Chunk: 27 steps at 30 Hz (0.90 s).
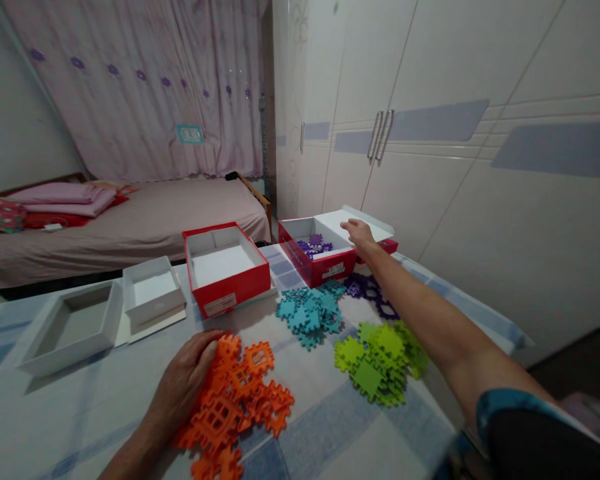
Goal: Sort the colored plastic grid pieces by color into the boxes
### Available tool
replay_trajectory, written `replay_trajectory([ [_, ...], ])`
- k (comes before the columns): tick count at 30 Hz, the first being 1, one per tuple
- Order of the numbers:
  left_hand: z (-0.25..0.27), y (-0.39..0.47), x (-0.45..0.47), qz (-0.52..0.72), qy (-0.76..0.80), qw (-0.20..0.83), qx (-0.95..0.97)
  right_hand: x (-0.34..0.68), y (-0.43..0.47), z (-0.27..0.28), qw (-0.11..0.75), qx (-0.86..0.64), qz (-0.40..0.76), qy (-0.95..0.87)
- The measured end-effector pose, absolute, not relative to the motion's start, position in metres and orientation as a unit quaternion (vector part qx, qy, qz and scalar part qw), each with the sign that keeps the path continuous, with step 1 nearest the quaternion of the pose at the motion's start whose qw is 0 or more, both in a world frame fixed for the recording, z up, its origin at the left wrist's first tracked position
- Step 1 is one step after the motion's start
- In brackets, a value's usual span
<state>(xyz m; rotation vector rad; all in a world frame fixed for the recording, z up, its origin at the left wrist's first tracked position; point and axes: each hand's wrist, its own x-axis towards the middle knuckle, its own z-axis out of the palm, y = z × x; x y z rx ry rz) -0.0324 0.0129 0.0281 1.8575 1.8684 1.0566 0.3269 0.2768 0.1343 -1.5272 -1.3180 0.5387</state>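
Note:
My left hand (187, 373) lies against the left side of a pile of orange interlocking plastic pieces (240, 380), its fingers curled around the pile's edge. My right hand (360, 233) is stretched forward over a white open box lid (373, 220), just right of a red box (315, 257). Its fingers are bent together; whatever they hold, if anything, cannot be made out. Purple pieces (313, 247) lie inside the red box. Teal pieces (310, 310) and lime-green pieces (383, 360) sit in heaps on the table, with dark purple pieces (365, 287) partly behind my right forearm.
Left of the red box stands another red-sided box (227, 293) with a white inside. Two pale trays, a small one (153, 313) and a larger one (70, 357), are farther left. A checked cloth (325, 427) covers the table. A bed and white wardrobe are beyond.

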Motion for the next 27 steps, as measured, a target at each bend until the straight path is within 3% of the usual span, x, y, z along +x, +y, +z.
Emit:
replay_trajectory([
  [3,0.027,0.014,-0.033,0.367,0.650,0.147,0.649,0.362,0.248,0.117,0.434,-0.632,0.169,-0.620],
  [10,0.023,0.016,-0.036,0.359,0.656,0.147,0.647,0.402,0.203,0.068,0.153,-0.610,0.105,-0.770],
  [15,0.023,0.016,-0.037,0.355,0.656,0.156,0.648,0.395,0.213,0.056,0.046,-0.634,0.070,-0.769],
  [20,0.024,0.014,-0.036,0.353,0.660,0.153,0.645,0.399,0.215,0.055,0.060,-0.623,0.070,-0.776],
  [27,0.025,0.015,-0.036,0.354,0.656,0.145,0.650,0.401,0.202,0.056,0.192,-0.609,0.080,-0.765],
])
